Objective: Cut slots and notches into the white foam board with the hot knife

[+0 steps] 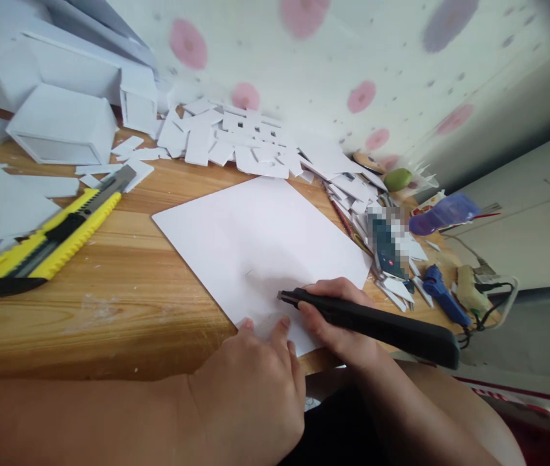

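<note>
A white foam board sheet (255, 226) lies turned cornerwise on the wooden table, its near corner by the table's front edge. My left hand (260, 369) presses on that near part, fingertips spread on the surface. In my right hand (338, 317) is a black utility knife (382, 323), gripped near its front end, with the tip pointing left just over the sheet. Whether the tip touches the board I cannot tell. A short faint mark shows on the sheet beyond the tip.
A yellow box cutter (52, 236) lies at the left, blade out. White board scraps (246, 139) pile along the wall, near folded white box shapes (64, 123). At the right are a phone (386, 246), a blue glue gun (444, 294) and cords. The wooden table (124, 323) has a front edge close to me.
</note>
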Motion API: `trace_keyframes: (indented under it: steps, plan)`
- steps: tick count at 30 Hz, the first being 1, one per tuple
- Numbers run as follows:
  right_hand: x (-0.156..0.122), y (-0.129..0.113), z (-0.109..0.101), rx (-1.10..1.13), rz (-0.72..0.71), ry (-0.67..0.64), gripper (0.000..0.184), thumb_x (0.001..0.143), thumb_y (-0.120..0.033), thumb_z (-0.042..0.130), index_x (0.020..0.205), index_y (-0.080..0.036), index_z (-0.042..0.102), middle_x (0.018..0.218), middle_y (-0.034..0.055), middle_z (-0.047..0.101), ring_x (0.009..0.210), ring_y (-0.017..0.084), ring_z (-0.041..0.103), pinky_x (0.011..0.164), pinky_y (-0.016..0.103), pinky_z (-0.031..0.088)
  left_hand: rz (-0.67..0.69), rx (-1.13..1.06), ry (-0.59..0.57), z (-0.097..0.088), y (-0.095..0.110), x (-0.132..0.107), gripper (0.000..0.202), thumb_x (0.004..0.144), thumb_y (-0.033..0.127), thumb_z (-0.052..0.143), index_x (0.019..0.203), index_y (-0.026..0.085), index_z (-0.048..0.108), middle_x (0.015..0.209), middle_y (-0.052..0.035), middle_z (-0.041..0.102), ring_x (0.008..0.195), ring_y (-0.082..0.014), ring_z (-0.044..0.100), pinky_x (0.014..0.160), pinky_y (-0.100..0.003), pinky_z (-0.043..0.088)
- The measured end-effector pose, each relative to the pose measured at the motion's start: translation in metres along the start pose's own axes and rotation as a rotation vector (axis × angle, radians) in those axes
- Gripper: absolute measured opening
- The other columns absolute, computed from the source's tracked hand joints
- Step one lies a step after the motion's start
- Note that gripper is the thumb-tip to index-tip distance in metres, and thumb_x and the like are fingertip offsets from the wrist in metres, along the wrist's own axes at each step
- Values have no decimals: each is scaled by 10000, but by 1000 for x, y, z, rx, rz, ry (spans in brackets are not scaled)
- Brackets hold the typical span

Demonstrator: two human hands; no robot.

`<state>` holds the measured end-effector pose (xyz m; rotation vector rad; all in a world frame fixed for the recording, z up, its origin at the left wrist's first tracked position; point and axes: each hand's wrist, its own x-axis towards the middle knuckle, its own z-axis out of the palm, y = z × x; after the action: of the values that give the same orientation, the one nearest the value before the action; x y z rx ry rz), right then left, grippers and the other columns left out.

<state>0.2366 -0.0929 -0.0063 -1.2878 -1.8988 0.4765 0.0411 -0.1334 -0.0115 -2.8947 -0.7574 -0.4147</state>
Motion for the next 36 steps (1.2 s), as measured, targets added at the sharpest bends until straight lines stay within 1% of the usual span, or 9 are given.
trace_keyframes:
  steps: [4, 6, 10, 13, 16, 20, 22, 27, 36]
  plan:
    - [7, -4, 4, 72, 0, 182, 165, 788, -244, 794, 912, -276, 690, 747, -17, 746, 598, 165, 701, 553, 266, 585, 19, -20, 27, 7, 2, 0, 320, 870, 245, 627, 1098, 59, 751, 1087, -330, 727, 1027, -428, 710, 667, -529, 616]
    - [15, -8, 10, 136, 3, 213, 162, 796, -239, 788, 912, -276, 681, 736, -28, 734, 576, 147, 681, 533, 248, 570, 22, -27, 38, 10, 4, 0, 320, 847, 241, 646, 1086, 65, 765, 1074, -334, 726, 1029, -441, 712, 655, -544, 618]
    - [29, -20, 27, 203, 23, 136, 139, 795, -230, 770, 881, -258, 665, 706, -41, 726, 555, 129, 666, 511, 223, 548, -13, -46, 83, 16, 7, 0, 342, 818, 266, 675, 1081, 78, 785, 1111, -350, 700, 809, -418, 757, 639, -590, 615]
    - [32, -26, 39, 218, 52, 94, 121, 792, -224, 754, 872, -248, 666, 701, -41, 728, 566, 126, 668, 521, 219, 546, 0, -40, 94, 22, 10, 0, 360, 815, 288, 670, 1101, 106, 791, 1099, -347, 706, 743, -414, 755, 618, -612, 608]
    - [32, -26, 45, 207, 82, 68, 121, 788, -239, 754, 875, -241, 670, 704, -38, 729, 568, 125, 661, 522, 219, 540, 31, -20, 109, 30, 15, 1, 376, 787, 332, 678, 1072, 124, 807, 1034, -356, 719, 757, -452, 746, 577, -647, 594]
    - [30, -25, 47, 184, 89, 60, 115, 788, -248, 752, 872, -239, 673, 694, -41, 724, 561, 119, 653, 521, 214, 534, -20, -50, 166, 38, 20, 3, 347, 735, 341, 710, 1000, 149, 826, 977, -337, 735, 823, -483, 739, 581, -684, 587]
    - [30, -24, 47, 170, 86, 64, 112, 789, -246, 748, 871, -240, 672, 683, -44, 720, 552, 116, 650, 511, 210, 528, -28, -54, 177, 38, 20, 4, 328, 721, 333, 720, 974, 157, 831, 971, -331, 738, 822, -483, 738, 584, -692, 585]
    - [31, -23, 49, 161, 66, 64, 110, 798, -253, 737, 878, -240, 664, 694, -37, 726, 558, 127, 659, 515, 224, 537, 7, -21, 143, 35, 18, 5, 341, 704, 323, 732, 993, 172, 832, 977, -328, 741, 830, -493, 735, 571, -685, 586]
    - [30, -21, 49, 143, 50, 50, 111, 803, -261, 738, 883, -237, 665, 711, -30, 739, 568, 126, 671, 535, 223, 547, -18, -37, 179, 36, 20, 5, 331, 699, 349, 734, 964, 179, 838, 957, -321, 745, 806, -489, 731, 570, -703, 578]
